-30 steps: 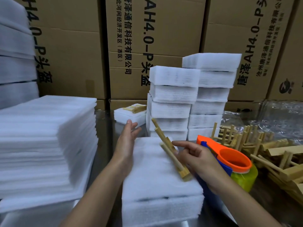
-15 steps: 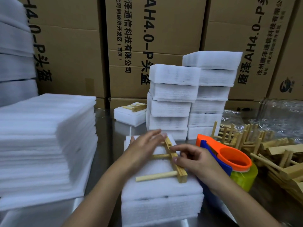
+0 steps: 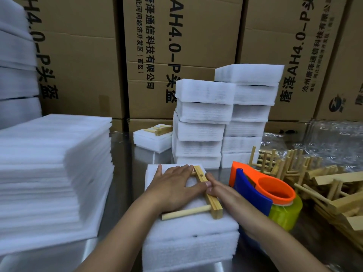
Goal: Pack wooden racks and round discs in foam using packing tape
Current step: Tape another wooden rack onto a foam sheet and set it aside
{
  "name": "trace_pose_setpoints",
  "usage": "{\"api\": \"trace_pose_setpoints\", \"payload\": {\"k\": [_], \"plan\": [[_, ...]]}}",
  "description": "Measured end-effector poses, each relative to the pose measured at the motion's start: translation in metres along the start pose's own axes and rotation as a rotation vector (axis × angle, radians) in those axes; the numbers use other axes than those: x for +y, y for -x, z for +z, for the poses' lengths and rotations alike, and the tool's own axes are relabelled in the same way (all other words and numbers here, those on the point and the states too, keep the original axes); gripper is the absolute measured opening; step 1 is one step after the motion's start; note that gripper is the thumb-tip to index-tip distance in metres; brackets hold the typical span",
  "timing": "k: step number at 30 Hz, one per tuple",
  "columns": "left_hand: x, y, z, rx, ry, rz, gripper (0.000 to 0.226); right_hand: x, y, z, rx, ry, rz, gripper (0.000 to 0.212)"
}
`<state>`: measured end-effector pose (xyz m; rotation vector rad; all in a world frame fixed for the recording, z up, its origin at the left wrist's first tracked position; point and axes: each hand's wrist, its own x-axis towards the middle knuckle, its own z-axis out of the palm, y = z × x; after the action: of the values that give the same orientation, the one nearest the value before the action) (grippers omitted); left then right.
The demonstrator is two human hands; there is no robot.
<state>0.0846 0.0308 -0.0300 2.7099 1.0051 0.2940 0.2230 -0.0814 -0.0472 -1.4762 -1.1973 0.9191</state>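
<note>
One rack point(image 3: 208, 195) lies flat on the top foam block point(image 3: 188, 242) at the near bench point(image 3: 121, 193) edge. A second ago the right hand held it tilted above the foam while the left hand was lifted clear; half a second ago it was laid down. Now both hands bear on it.

Left hand point(image 3: 172, 185): spread flat, palm down, over the pegs and the foam. Right hand point(image 3: 222, 190): fingers straight and together against the outer side of the rail, holding nothing. The rack thus appears seated and squared, so covering it with foam and taping is probably next.

Counts:
- One rack under the hands, with one peg fully visible, a stub of a second at the far end, and the rest hidden.
- One rack point(image 3: 159, 129) on a small foam block point(image 3: 153, 142) farther back.
- A loose rack pile point(image 3: 324, 185) at right, too tangled to count.
- Two columns of wrapped blocks point(image 3: 202, 132), apparently five and six high.
- One tall stack of foam sheets point(image 3: 55, 173) at left.
- One tape dispenser point(image 3: 253, 185), just beside the right hand.
- No discs visible.
</note>
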Motion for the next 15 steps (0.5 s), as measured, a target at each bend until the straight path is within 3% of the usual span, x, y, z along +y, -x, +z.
{"api": "trace_pose_setpoints", "payload": {"k": [6,9,15], "plan": [[0.0028,0.0001,-0.0012,-0.012,0.002,-0.023,0.085,-0.0007,-0.0006,0.0019,-0.014,-0.042,0.013,0.042],[0.0043,0.0023,-0.0019,-0.014,0.001,-0.029,0.085,-0.0007,0.0003,0.0011,-0.033,-0.085,0.014,0.048],[0.0055,0.0052,-0.0007,0.019,-0.025,-0.027,0.085,0.0045,-0.0018,0.0005,-0.11,0.057,-0.029,0.056]]}}
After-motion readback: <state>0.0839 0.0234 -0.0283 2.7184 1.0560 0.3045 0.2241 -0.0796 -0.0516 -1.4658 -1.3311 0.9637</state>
